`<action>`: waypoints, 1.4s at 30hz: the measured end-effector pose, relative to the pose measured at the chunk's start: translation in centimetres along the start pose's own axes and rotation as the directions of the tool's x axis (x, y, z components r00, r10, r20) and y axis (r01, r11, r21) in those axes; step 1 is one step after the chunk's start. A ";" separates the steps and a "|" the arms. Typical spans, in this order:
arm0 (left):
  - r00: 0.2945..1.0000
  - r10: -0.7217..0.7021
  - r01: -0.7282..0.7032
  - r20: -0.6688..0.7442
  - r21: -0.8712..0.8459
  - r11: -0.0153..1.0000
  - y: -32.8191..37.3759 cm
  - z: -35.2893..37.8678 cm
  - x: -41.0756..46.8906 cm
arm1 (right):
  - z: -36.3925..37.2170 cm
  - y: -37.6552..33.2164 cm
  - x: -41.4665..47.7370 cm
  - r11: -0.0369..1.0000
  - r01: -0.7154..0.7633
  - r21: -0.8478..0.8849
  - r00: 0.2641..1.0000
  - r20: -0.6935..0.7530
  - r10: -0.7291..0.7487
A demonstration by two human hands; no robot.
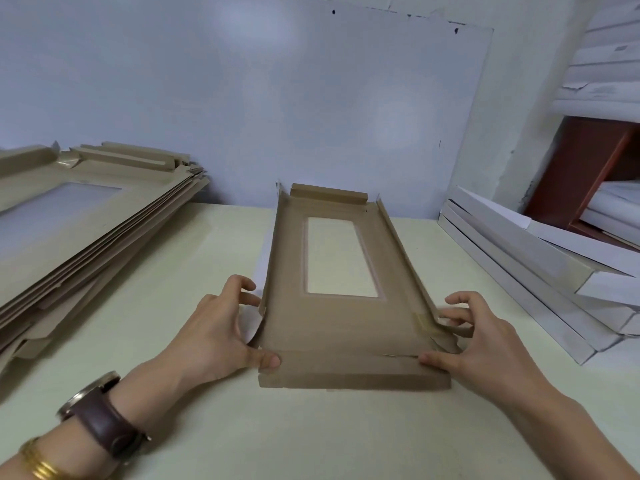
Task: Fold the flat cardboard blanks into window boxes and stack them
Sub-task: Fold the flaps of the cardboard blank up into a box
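A brown cardboard blank (343,327) with a clear rectangular window lies in the middle of the table, partly folded. Its two long side walls stand up and the far end flap is folded over. The near end flap lies flat toward me. My left hand (221,323) grips the blank's near left corner, thumb on the near flap and fingers against the left wall. My right hand (474,337) grips the near right corner the same way, fingers around a small side tab. A pile of flat brown blanks (79,230) lies at the left.
A stack of finished white boxes (540,268) leans at the right edge of the cream table (311,434). A white board stands against the wall behind. A red-brown shelf (588,168) with more white boxes is at the far right.
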State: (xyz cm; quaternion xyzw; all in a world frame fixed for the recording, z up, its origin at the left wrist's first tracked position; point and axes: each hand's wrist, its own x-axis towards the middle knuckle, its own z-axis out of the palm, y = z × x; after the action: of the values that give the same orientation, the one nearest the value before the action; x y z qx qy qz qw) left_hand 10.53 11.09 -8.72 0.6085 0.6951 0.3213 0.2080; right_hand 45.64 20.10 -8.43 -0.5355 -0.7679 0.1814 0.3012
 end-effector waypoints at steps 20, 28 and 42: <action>0.988 -0.007 -0.031 0.152 0.244 0.969 0.2 -0.5 1.1 | -0.2 1.3 1.2 0.974 0.088 -0.209 0.966 0.258 -0.032; 0.970 -0.138 0.070 0.198 0.319 0.945 0.8 -0.8 1.3 | -0.1 1.2 1.7 0.967 0.064 -0.248 0.959 0.282 0.009; 0.977 -0.126 0.087 0.172 0.218 0.972 1.6 -0.3 1.5 | 0.2 0.5 2.5 0.989 0.007 -0.150 0.978 0.205 0.024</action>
State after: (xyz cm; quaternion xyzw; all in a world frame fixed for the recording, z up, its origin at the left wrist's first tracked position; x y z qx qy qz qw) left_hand 11.24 12.58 -7.27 0.6159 0.7344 0.1770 0.2235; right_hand 45.25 22.57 -8.19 -0.5380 -0.8042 0.1791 0.1781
